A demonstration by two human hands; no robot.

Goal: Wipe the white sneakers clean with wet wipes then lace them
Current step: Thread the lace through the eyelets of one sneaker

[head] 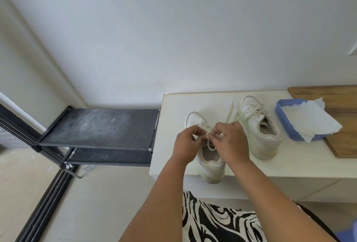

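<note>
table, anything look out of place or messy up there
Mostly tidy. The far sneaker has a loose lace trailing onto the table, and the near sneaker has its heel over the front edge.

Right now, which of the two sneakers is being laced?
The left sneaker, nearer the table edge: both hands pinch its lace. The right sneaker sits untouched beside the blue tray.

Both your forearms reach forward, converging. Your left hand (186, 143) and right hand (230, 140) meet knuckles-up, fingers (216, 128) curled, apparently pinching something thin between them.
</note>
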